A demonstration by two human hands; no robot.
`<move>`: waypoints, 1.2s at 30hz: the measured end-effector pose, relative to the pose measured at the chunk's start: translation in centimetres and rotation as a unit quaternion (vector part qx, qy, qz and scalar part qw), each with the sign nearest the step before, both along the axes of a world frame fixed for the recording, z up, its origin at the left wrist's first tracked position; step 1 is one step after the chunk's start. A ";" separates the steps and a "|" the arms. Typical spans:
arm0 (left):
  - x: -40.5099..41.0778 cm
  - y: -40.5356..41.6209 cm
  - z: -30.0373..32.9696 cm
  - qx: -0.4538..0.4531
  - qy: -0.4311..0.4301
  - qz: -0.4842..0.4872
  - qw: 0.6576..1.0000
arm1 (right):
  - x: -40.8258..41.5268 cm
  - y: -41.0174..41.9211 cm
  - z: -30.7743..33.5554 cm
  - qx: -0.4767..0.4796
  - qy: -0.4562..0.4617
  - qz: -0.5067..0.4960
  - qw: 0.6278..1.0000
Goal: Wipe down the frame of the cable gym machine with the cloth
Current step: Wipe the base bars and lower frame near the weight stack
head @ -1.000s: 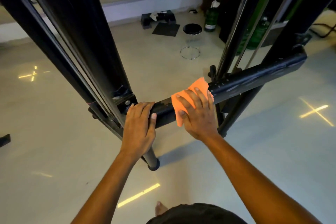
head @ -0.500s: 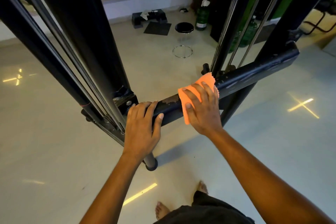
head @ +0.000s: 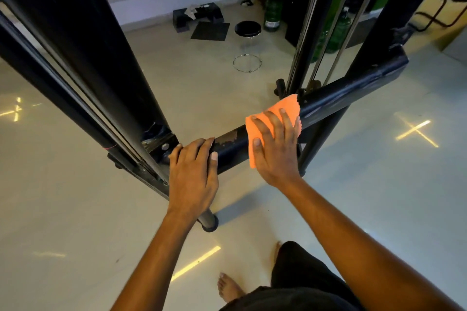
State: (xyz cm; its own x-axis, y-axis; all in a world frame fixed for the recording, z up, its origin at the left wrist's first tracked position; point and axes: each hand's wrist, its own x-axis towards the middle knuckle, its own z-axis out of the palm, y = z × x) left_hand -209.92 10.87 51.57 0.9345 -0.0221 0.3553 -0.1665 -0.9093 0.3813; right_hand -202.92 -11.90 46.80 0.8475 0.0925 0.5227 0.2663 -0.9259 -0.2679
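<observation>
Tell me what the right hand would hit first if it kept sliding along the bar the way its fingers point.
The right hand, pressing the orange cloth on the crossbar, would probably first meet the upright rods rising from the bar just past the cloth's edge, though depth is hard to judge.

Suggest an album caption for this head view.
Right hand presses orange cloth on black crossbar; left hand braces.
</observation>
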 end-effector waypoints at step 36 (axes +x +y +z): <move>1.6 -7.9 0.3 -0.004 0.030 0.126 0.992 | 4.8 -4.4 -5.0 -0.046 -0.218 0.226 0.948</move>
State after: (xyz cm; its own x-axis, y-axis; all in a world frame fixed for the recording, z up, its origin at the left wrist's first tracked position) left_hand -208.30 3.00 51.82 0.9293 0.2171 0.2987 0.0880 -0.9159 0.3917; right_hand -198.07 -16.28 41.85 0.4154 0.4568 0.7866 0.7081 -0.7053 0.0357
